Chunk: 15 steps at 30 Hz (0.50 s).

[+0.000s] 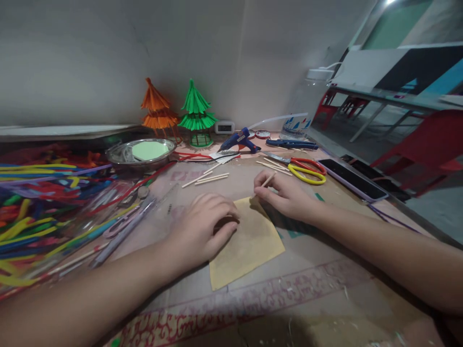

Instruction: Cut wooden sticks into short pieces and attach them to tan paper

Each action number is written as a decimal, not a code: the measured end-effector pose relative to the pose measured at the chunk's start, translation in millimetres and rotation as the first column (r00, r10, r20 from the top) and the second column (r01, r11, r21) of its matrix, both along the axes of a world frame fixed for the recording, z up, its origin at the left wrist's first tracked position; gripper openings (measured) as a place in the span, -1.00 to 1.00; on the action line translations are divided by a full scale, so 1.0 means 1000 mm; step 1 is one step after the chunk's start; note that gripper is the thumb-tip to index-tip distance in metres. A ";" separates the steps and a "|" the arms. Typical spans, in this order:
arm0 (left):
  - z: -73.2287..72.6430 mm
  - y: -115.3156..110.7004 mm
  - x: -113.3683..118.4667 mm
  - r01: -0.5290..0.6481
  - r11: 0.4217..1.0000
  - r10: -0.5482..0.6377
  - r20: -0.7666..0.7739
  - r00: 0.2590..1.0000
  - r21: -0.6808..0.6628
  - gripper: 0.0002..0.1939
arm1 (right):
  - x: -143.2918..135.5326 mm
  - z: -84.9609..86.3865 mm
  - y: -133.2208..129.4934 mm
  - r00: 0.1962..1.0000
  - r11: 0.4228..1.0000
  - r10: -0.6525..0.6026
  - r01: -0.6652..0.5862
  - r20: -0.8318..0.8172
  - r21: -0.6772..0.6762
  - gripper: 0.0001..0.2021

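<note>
A square of yellowish paper (249, 246) lies on the table in front of me. My left hand (213, 221) rests over the paper's left edge, fingers stretched out and slightly curved, holding nothing that I can see. At the paper's far right corner, my right hand (277, 190) pinches a short wooden stick (268, 179) between thumb and fingers. Several similar loose sticks (212, 178) lie beyond my left hand, and more sticks (271, 167) lie just past my right hand.
Scissors (307, 173) and a phone (352, 179) lie to the right. A blue glue gun (238, 140), metal dish (170, 150), orange tree (156, 108) and green tree (197, 111) stand along the wall. Colourful pipe cleaners (36, 212) heap at left; a clear bottle (307, 101) stands back right.
</note>
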<state>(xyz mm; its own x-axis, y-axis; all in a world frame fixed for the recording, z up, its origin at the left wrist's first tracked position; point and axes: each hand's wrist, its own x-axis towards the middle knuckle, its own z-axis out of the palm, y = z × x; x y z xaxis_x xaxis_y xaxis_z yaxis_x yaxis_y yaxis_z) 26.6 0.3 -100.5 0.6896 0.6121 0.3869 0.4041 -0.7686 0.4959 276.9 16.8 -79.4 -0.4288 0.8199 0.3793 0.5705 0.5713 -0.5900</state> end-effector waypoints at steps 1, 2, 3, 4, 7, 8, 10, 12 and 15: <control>0.000 -0.001 0.000 0.007 1.000 -0.007 -0.007 1.000 0.003 -0.88 | -0.001 -0.001 -0.002 0.999 0.999 0.030 -0.030 0.023 -0.034 -0.86; 0.001 -0.001 -0.001 0.022 1.000 -0.022 -0.023 1.000 0.003 -0.82 | -0.002 -0.002 -0.003 0.997 0.995 0.065 -0.062 0.036 -0.073 -0.82; 0.001 -0.002 -0.001 0.039 0.999 -0.039 -0.047 0.998 -0.002 -0.75 | -0.003 -0.003 -0.005 0.995 0.990 0.095 -0.091 0.036 -0.106 -0.78; 0.002 -0.003 -0.001 0.058 0.998 -0.059 -0.076 0.995 -0.009 -0.68 | -0.004 -0.004 -0.007 0.993 0.987 0.114 -0.110 0.030 -0.121 -0.76; 0.001 -0.003 -0.002 0.063 0.998 -0.064 -0.163 0.984 -0.013 -0.61 | -0.004 -0.007 -0.009 0.995 0.994 0.103 -0.102 0.019 -0.037 -0.77; 0.000 -0.002 -0.001 0.025 1.000 -0.024 -0.183 0.983 0.000 -0.62 | -0.003 -0.008 -0.009 0.997 0.997 0.083 -0.083 0.007 0.005 -0.78; -0.002 -0.001 -0.001 -0.085 0.995 0.092 -0.207 0.974 0.045 -0.63 | -0.002 -0.008 -0.010 0.998 0.997 0.053 -0.051 -0.041 0.056 -0.79; -0.002 0.000 0.000 -0.174 0.981 0.190 -0.227 0.955 0.090 -0.60 | -0.002 -0.007 -0.012 0.996 0.997 0.049 -0.044 -0.080 0.068 -0.79; 0.002 0.000 -0.001 -0.200 0.966 0.240 -0.285 0.928 0.164 -0.57 | -0.004 -0.005 -0.015 0.996 0.996 0.059 -0.054 -0.071 0.064 -0.79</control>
